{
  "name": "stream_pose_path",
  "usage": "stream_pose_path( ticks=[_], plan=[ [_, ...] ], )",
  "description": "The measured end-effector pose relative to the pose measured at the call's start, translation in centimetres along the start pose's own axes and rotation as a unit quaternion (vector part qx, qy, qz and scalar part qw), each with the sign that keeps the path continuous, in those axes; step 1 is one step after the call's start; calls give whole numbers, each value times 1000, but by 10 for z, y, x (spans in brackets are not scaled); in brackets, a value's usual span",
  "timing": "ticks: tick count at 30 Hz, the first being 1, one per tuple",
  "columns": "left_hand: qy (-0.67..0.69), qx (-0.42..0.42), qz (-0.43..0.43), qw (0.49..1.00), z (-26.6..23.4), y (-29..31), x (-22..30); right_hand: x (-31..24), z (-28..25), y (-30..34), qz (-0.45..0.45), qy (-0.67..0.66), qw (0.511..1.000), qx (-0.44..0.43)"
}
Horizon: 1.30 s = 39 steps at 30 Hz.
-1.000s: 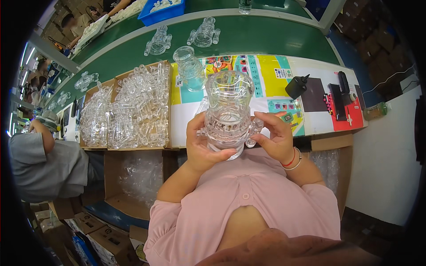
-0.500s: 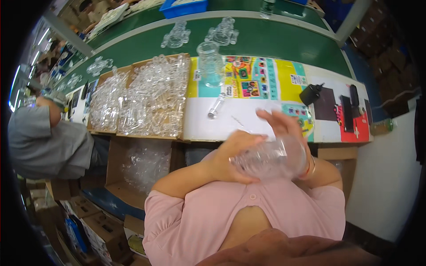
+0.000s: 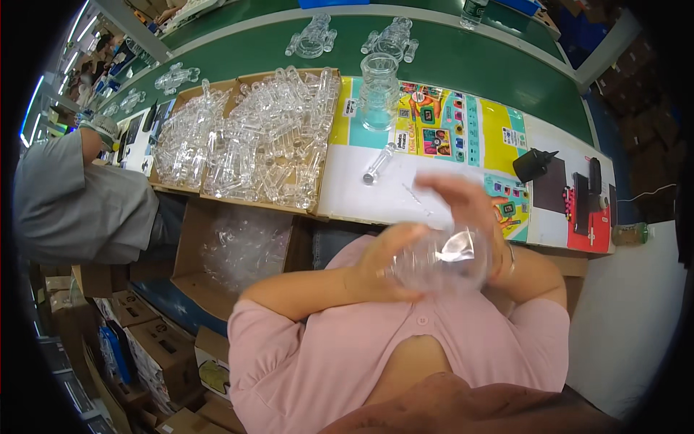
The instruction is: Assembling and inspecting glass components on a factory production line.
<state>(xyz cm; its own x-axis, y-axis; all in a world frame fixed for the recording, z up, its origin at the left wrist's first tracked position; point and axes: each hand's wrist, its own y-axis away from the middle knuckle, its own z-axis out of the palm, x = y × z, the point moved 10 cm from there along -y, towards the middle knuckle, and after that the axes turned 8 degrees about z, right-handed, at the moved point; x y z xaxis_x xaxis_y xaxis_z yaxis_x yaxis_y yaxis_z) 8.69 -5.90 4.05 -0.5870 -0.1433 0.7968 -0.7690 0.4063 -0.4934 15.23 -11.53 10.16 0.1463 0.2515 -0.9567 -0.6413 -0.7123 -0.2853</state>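
Note:
Low in front of my chest is a clear plastic jar (image 3: 452,260) with a ridged body, smeared by motion. My left hand (image 3: 387,264) is closed round its left end. My right hand (image 3: 473,213) has its palm against the jar's right side, with its blurred fingers stretched out above it. Beyond the hands, a clear tube (image 3: 379,163) with a greyish end lies on the white sheet (image 3: 347,192). Some tiny clear bits (image 3: 418,199) lie nearby. A second clear jar (image 3: 379,92) stands upright on the printed mat (image 3: 463,126).
Left of the sheet, cardboard trays (image 3: 329,137) hold several clear tubes. Clear assembled pieces (image 3: 312,37) stand on the green bench (image 3: 477,69). To the right are a black nozzle bottle (image 3: 533,165) and dark tools (image 3: 580,202). An open carton (image 3: 189,249) holds clear plastic. Another person (image 3: 79,195) sits left.
The view has shifted, so the bench things sit further right and higher. The jar has turned slightly between my hands, and my right fingers have dipped a little.

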Motion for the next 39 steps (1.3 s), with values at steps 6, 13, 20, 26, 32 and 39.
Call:
stream_pose_path(
  ticks=[6,13,20,26,32,39],
  plan=[
    [127,239,-27,962,-53,30,-29,4,16,-10,-146,401,900,86],
    [13,385,-6,923,-111,74,-26,96,58,2,146,-79,977,-136],
    [387,413,-143,812,-91,96,-63,123,70,-3,235,73,909,-337],
    [294,475,-121,820,-121,108,-56,98,-17,-79,17,533,846,15],
    [89,465,-121,873,-126,100,-33,131,-37,-100,264,589,760,73],
    [43,416,-132,899,-123,85,-34,162,-41,-96,211,620,755,13]
  ],
)
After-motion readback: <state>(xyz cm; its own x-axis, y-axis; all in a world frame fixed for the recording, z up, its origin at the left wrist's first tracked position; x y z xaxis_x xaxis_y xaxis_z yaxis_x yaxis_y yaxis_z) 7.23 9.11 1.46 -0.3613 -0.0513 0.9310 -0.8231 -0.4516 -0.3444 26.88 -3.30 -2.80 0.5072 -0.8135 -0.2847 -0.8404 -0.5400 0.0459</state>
